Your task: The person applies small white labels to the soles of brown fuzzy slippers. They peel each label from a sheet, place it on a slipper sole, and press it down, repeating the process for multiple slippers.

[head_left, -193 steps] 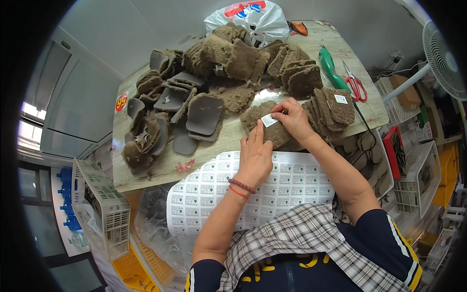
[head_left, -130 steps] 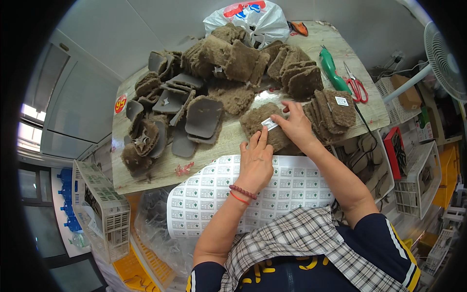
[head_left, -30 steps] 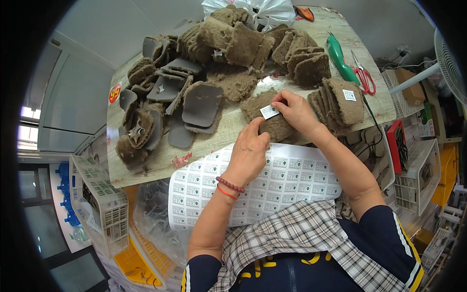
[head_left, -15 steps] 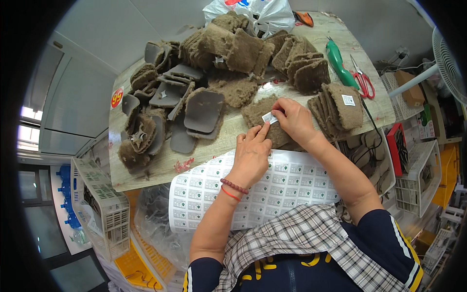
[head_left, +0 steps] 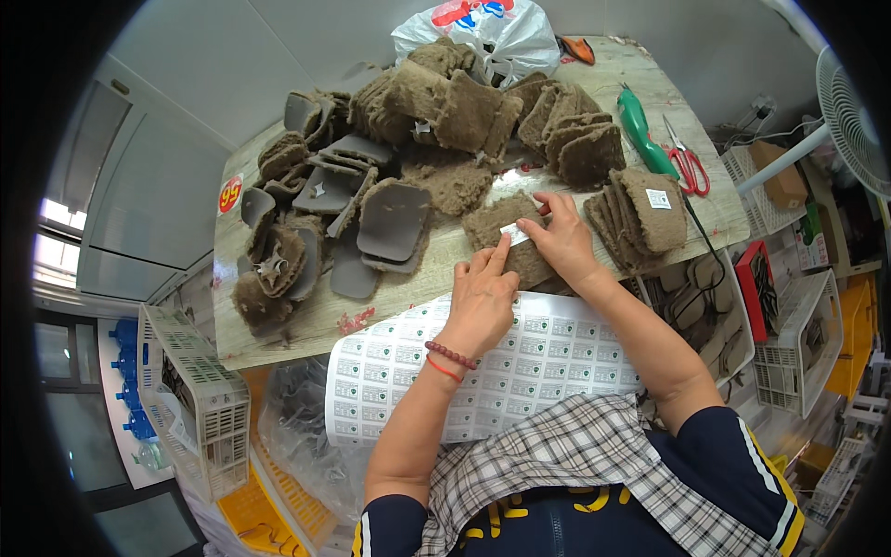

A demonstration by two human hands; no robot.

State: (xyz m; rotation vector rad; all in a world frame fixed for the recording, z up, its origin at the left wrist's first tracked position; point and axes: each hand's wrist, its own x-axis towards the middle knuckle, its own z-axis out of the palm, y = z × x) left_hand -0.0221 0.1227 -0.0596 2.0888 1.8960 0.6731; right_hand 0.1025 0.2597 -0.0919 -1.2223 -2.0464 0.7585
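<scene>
A brown fuzzy fibre pad (head_left: 487,219) lies near the table's front edge, with a small white label (head_left: 513,235) on its top face. My left hand (head_left: 481,299) comes over the sheet with its fingers stretched out, and its index fingertip presses the label's left end. On the label's right end rests the thumb of my right hand (head_left: 566,243), whose other fingers are spread and raised over the pad. Below both hands, a large white sheet of printed labels (head_left: 399,381) reaches from the table edge toward my lap. To the right leans a row of similar pads (head_left: 640,227), the front one bearing a label.
Piles of brown pads (head_left: 464,111) and grey-faced pads (head_left: 393,218) cover the table's left and back. A green corded tool (head_left: 645,135) and red-handled scissors (head_left: 687,162) lie at the right. A white plastic bag (head_left: 520,42) stands behind. Crates (head_left: 209,408) flank the table.
My right hand has loosened its pinch on the label; its fingers have spread and lifted, leaving the thumb down. My left index finger stays on the label. The view has shifted slightly.
</scene>
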